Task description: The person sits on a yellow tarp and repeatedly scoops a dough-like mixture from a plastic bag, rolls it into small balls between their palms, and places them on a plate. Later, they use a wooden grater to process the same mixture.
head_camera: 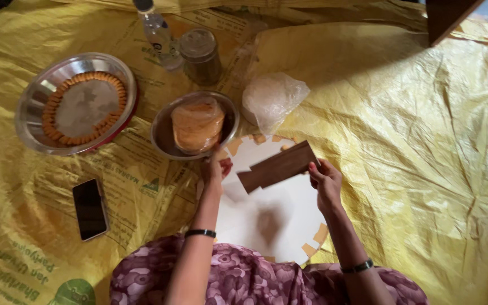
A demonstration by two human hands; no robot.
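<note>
Yellow sheeting (413,169) covers the floor, seen from the head camera. Right hand (326,181) grips a brown board (280,166) by its end, tilted over a round white slab (266,209). Left hand (214,169) touches the rim of a steel bowl (165,135) holding orange dough; its grip is unclear. Held by one end, the board could slip and strike the bowl.
</note>
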